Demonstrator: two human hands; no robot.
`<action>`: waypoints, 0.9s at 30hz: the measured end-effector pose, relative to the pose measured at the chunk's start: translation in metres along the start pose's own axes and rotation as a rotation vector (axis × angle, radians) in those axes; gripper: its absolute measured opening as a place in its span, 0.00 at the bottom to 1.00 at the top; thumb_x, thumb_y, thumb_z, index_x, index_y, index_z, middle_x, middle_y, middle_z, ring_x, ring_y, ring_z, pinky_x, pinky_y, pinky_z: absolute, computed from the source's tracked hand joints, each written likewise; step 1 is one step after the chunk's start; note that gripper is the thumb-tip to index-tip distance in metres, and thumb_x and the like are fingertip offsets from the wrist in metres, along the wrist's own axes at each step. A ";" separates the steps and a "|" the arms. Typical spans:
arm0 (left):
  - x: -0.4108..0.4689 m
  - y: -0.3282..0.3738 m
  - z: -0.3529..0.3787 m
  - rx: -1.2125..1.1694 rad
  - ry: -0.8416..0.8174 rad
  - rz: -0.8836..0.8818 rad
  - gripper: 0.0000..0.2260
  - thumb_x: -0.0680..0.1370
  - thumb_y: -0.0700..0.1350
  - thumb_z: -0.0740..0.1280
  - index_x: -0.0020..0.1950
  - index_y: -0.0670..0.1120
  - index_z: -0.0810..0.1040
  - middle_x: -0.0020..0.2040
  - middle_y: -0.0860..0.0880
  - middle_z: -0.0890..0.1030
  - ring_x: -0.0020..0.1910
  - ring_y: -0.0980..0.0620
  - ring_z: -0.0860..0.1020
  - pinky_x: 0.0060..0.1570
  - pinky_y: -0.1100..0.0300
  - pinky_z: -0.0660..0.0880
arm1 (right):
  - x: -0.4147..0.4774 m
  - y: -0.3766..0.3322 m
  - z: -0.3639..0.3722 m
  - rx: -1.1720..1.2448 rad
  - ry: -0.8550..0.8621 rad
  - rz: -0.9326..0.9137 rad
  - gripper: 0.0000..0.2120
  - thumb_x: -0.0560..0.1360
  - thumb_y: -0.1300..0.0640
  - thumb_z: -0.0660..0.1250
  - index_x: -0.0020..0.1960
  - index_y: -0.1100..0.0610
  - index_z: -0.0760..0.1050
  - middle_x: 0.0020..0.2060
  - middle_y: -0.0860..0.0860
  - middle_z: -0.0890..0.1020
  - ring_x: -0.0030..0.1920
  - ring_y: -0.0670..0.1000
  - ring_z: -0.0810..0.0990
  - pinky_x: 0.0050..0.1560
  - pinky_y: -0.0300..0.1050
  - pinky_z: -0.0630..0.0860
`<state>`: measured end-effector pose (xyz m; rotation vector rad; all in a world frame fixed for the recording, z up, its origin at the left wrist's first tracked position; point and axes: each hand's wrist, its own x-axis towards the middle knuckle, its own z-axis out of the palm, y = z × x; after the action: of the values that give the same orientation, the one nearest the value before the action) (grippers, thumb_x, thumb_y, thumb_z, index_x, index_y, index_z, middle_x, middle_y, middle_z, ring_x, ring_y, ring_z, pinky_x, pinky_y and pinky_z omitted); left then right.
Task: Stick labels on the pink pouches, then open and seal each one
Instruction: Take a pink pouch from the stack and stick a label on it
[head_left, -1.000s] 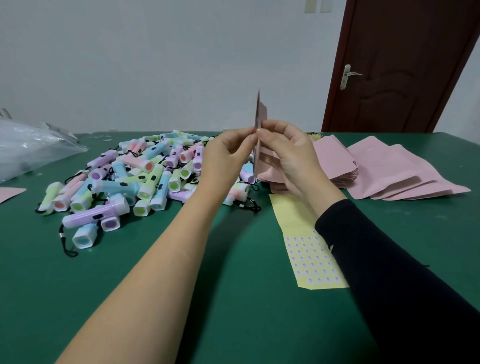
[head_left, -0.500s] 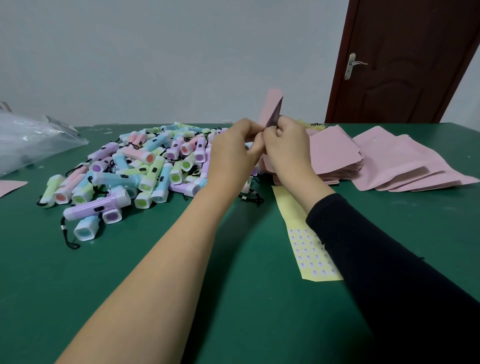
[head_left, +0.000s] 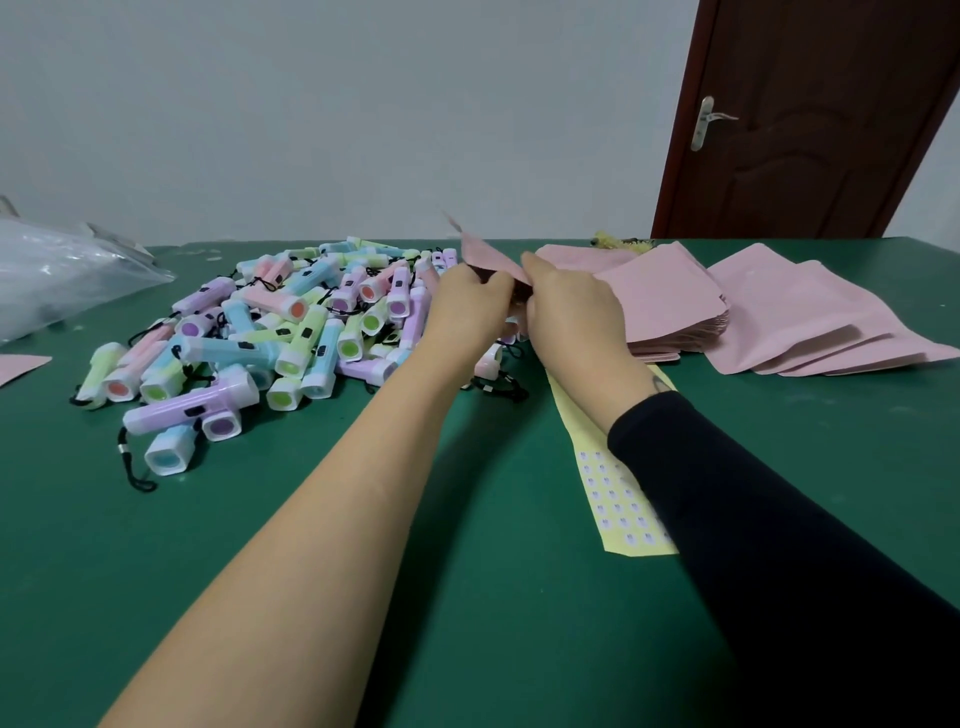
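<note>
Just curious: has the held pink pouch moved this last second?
Yes. The pink pouch dropped and tipped left toward the torch pile, barely above the table's far edge.

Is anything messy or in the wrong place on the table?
What looks like one pink pouch lies alone at the far left edge, apart from the pouch stack on the right. The toy flashlights sit in a jumbled heap.

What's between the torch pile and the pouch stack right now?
Head view: the left hand and right hand, gripping one pouch between the torch pile and pouch stack. The label sheet reaches in under the right wrist.
</note>
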<state>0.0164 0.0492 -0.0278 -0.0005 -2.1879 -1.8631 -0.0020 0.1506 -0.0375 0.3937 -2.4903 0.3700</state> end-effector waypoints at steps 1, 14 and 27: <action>0.001 0.001 0.000 -0.028 -0.002 -0.013 0.11 0.78 0.36 0.59 0.49 0.39 0.81 0.41 0.42 0.82 0.39 0.47 0.79 0.46 0.43 0.81 | 0.000 0.002 0.000 -0.005 -0.002 0.007 0.15 0.75 0.68 0.59 0.60 0.59 0.72 0.42 0.57 0.78 0.42 0.61 0.76 0.31 0.46 0.58; 0.011 -0.018 -0.002 0.221 -0.114 0.007 0.32 0.81 0.36 0.55 0.81 0.55 0.48 0.66 0.53 0.71 0.55 0.65 0.78 0.47 0.66 0.79 | -0.002 -0.005 0.000 0.161 -0.109 -0.019 0.17 0.76 0.64 0.58 0.63 0.55 0.73 0.49 0.58 0.81 0.50 0.63 0.78 0.44 0.50 0.75; 0.013 -0.019 -0.004 0.078 0.003 -0.073 0.36 0.76 0.29 0.50 0.80 0.57 0.54 0.70 0.53 0.68 0.52 0.43 0.81 0.56 0.42 0.78 | 0.006 0.026 -0.010 0.588 -0.085 0.279 0.35 0.71 0.73 0.58 0.75 0.50 0.66 0.65 0.54 0.77 0.64 0.53 0.75 0.58 0.45 0.75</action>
<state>0.0010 0.0398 -0.0428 0.0984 -2.2864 -1.8118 -0.0110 0.1771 -0.0302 0.2885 -2.4839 1.2322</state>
